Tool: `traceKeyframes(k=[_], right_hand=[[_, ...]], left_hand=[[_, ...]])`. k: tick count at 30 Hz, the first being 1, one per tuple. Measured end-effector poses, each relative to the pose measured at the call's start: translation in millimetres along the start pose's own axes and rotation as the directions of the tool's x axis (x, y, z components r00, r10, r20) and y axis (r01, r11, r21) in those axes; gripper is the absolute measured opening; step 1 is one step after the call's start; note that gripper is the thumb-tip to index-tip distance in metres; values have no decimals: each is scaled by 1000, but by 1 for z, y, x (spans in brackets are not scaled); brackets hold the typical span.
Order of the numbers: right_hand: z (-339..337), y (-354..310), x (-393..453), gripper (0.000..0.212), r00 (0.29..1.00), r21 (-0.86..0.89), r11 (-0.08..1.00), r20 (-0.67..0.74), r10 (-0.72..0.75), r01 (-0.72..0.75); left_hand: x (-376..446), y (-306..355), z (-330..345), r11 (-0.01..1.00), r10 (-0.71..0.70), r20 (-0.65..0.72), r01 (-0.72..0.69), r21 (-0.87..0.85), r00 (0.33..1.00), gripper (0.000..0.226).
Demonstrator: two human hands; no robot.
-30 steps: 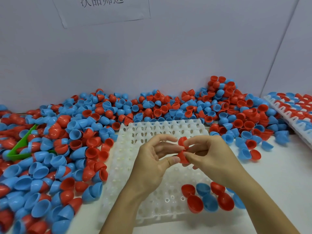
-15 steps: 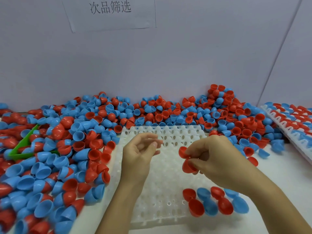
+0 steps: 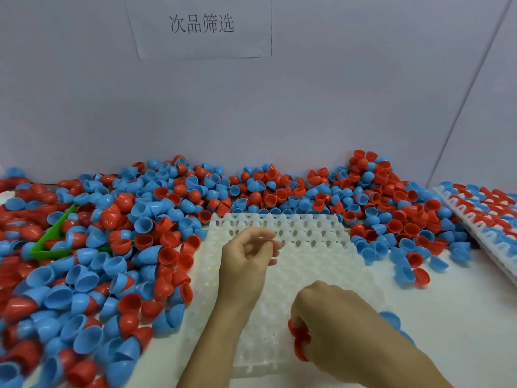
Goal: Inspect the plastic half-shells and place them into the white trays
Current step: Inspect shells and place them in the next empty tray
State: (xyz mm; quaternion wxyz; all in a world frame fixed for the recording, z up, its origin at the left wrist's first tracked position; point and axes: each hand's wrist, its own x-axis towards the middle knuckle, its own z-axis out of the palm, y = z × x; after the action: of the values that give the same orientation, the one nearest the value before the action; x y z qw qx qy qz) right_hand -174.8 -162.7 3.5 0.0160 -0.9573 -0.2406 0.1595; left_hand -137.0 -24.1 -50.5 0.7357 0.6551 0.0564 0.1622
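Red half-shells going down at the tray's near edge

My right hand [image 3: 335, 329] curls round red half-shells [image 3: 299, 336] at five o'clock on the white tray [image 3: 316, 264]; my left hand [image 3: 246, 256] hovers over its middle, fingers loosely curled, holding nothing. Loose red and blue shells [image 3: 117, 247] heap from nine to two o'clock.

Both bare forearms reach in from the bottom edge. The left hand [image 3: 247, 254] is raised, palm turned inward, its fingers loosely curled and holding nothing. The right hand [image 3: 333, 323] is lower and nearer, knuckles up, its fingers curled down around red half-shells [image 3: 298, 338].
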Motion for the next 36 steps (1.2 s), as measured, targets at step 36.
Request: traceKeyframes(k=[36], right_hand=[[34,149,36,16,705,645,712,-641,305,278]], left_hand=[[-44,32,37,643,-58,677,-492,587,733,26]])
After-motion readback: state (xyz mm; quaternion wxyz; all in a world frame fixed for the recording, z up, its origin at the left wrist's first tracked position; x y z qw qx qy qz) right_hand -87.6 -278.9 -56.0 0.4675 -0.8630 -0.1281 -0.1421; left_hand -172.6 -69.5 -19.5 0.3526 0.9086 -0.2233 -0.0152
